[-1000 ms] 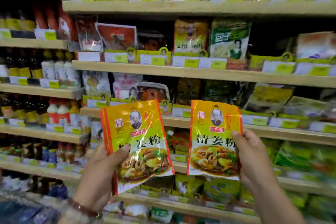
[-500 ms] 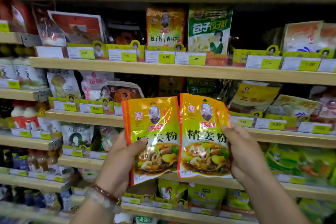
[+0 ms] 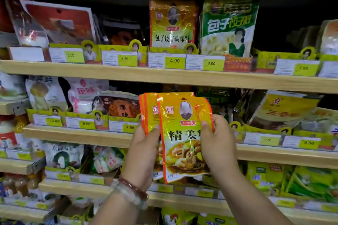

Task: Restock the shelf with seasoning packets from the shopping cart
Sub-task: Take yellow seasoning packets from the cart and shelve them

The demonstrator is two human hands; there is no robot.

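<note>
Wooden shelf (image 3: 164, 78) rows, pale boards, yellow price tags (image 3: 174, 61) reading 4.00, 3.00, 4.50. Green bag (image 3: 228, 27) above, white characters 包子. Two glossy yellow-orange seasoning packets (image 3: 181, 139), overlapped, held upright before the middle shelf; front one reads 精姜, food photo below. Left hand (image 3: 144, 153) grips the rear packet's edge, right hand (image 3: 217, 144) pinches the front one. Bead bracelets (image 3: 131, 192) on left wrist.
</note>
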